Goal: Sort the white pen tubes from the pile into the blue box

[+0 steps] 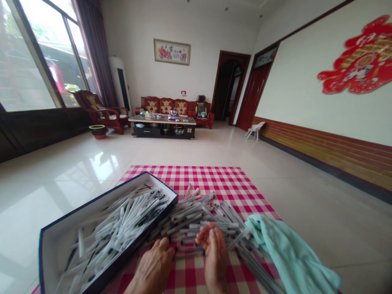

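Note:
A heap of clear plastic pens (196,214) lies on a red-and-white checked cloth (211,177). My left hand (154,265) rests knuckles up at the near edge of the heap, fingers curled on the pens. My right hand (214,251) stands on edge beside it, fingers bent together over a few pens; what they grip I cannot make out. To the left sits a dark-blue box with a white inside (53,245), filled with several more pens (122,228).
A pale turquoise cloth (288,253) lies over the pens at the right. Glossy tiled floor surrounds the checked cloth. Far back stand a coffee table (162,124), a red sofa (176,106), an armchair (101,112) and a small white stool (255,130).

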Available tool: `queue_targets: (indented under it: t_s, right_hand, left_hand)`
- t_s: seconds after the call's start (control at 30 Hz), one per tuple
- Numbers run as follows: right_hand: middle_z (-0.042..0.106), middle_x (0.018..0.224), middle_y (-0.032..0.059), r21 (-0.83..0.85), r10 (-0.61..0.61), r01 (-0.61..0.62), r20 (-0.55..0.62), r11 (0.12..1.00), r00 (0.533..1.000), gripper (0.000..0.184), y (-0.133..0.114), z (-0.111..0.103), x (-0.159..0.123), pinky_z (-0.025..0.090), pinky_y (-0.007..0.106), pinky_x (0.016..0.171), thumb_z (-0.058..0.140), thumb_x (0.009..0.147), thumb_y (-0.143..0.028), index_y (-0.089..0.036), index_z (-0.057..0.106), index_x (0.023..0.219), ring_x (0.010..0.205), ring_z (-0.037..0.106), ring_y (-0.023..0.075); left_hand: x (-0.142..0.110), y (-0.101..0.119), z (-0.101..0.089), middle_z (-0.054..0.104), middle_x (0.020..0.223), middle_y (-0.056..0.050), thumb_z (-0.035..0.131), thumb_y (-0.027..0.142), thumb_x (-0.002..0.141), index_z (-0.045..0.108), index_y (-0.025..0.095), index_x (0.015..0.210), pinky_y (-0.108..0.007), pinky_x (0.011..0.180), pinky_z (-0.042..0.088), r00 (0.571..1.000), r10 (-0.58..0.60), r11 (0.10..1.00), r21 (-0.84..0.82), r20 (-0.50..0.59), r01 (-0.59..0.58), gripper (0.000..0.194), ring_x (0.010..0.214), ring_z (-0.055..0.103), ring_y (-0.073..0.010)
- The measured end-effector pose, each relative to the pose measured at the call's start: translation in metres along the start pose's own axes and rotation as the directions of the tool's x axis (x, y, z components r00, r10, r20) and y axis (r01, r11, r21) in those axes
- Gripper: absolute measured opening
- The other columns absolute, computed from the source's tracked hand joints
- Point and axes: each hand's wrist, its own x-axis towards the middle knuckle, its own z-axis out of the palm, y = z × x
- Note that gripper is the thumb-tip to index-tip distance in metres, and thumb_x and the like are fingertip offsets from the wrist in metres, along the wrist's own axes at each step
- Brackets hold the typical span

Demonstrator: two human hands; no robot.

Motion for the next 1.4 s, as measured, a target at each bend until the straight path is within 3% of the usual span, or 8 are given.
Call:
queue_targets:
  t_s: [0.33,0.63,0.9,1.07,1.13,1.23,1.33,1.4]
  right_hand:
    - [0.066,0.101,0.0045,0.026,0.025,-0.023,-0.052,0.999,0.998,0.034,-0.001,-0.001,0.002,0.052,0.037,0.08,0.052,0.086,-0.045,-0.023,0.055,0.112,0.091,0.064,0.0214]
    - [0.071,0.099,0.0064,-0.187,0.064,-0.011,0.277,0.982,0.959,0.028,-0.012,0.009,-0.01,0.051,0.037,0.079,0.06,0.082,-0.04,-0.023,0.067,0.102,0.093,0.063,0.0268]
    - [0.07,0.084,0.0052,-0.219,0.111,-0.083,0.118,0.972,0.987,0.027,-0.017,0.006,-0.004,0.05,0.035,0.073,0.056,0.083,-0.045,-0.021,0.068,0.086,0.082,0.063,0.0251]
    - [0.066,0.072,0.0007,-0.128,0.152,-0.134,0.139,0.983,0.979,0.021,-0.016,0.008,-0.006,0.049,0.026,0.065,0.061,0.081,-0.04,-0.021,0.067,0.079,0.07,0.06,0.0176]
    - [0.06,0.06,-0.0032,-0.04,0.241,-0.239,0.252,0.97,0.937,0.019,-0.015,0.01,-0.009,0.045,0.02,0.052,0.062,0.081,-0.038,-0.02,0.065,0.08,0.054,0.054,0.0118]
    - [0.047,0.042,-0.0085,0.023,0.405,-0.488,0.523,0.873,0.75,0.026,-0.014,0.009,-0.012,0.03,0.015,0.031,0.063,0.077,-0.042,-0.017,0.063,0.079,0.03,0.035,0.0054]
    - [0.048,0.04,-0.0071,-0.067,0.484,-0.609,0.677,0.79,0.554,0.033,-0.016,0.006,-0.013,0.026,0.015,0.026,0.069,0.068,-0.045,-0.013,0.064,0.075,0.025,0.034,0.0041]
    - [0.049,0.041,-0.0062,-0.099,0.511,-0.639,0.697,0.763,0.502,0.035,-0.016,0.003,-0.012,0.027,0.014,0.026,0.07,0.068,-0.045,-0.011,0.066,0.077,0.026,0.036,0.0037]
  left_hand:
    - [-0.002,-0.008,-0.018,0.062,0.088,-0.006,0.036,0.012,0.089,0.061,0.019,0.085,-0.026,0.07,0.044,0.991,-0.005,0.997,-0.081,-0.136,-0.006,0.026,0.083,0.059,-0.0187]
    - [0.013,0.02,-0.009,0.062,0.082,-0.003,0.035,0.013,0.09,0.056,0.021,0.087,-0.023,0.063,0.043,0.951,0.089,0.947,-0.271,-0.295,-0.173,0.023,0.073,0.062,-0.016]
    - [0.018,0.019,0.015,0.063,0.093,-0.006,0.048,0.02,0.088,0.055,0.021,0.106,-0.025,0.074,0.048,0.885,0.036,0.854,-0.445,-0.463,-0.268,0.02,0.082,0.062,-0.0174]
    - [0.013,0.014,0.012,0.064,0.089,-0.005,0.054,0.03,0.085,0.061,0.021,0.103,-0.025,0.073,0.048,0.877,-0.059,0.741,-0.61,-0.476,-0.281,0.021,0.08,0.062,-0.0178]
    - [0.013,0.013,0.007,0.065,0.086,-0.005,0.054,0.037,0.085,0.063,0.019,0.103,-0.025,0.07,0.049,0.887,-0.2,0.614,-0.759,-0.417,-0.219,0.027,0.077,0.061,-0.0179]
    - [0.017,0.009,0.003,0.064,0.073,-0.001,0.058,0.048,0.08,0.061,0.016,0.111,-0.024,0.058,0.047,0.886,-0.394,0.278,-0.95,-0.246,-0.14,0.045,0.063,0.058,-0.0154]
    - [0.02,0.003,0.006,0.058,0.059,0.003,0.064,0.05,0.075,0.059,0.014,0.117,-0.02,0.046,0.041,0.9,-0.421,-0.019,-0.991,-0.11,-0.13,0.056,0.049,0.05,-0.0105]
    - [0.022,0.0,0.01,0.056,0.055,0.004,0.067,0.047,0.074,0.063,0.012,0.11,-0.018,0.044,0.039,0.921,-0.386,-0.132,-0.984,-0.058,-0.118,0.051,0.048,0.048,-0.0089]
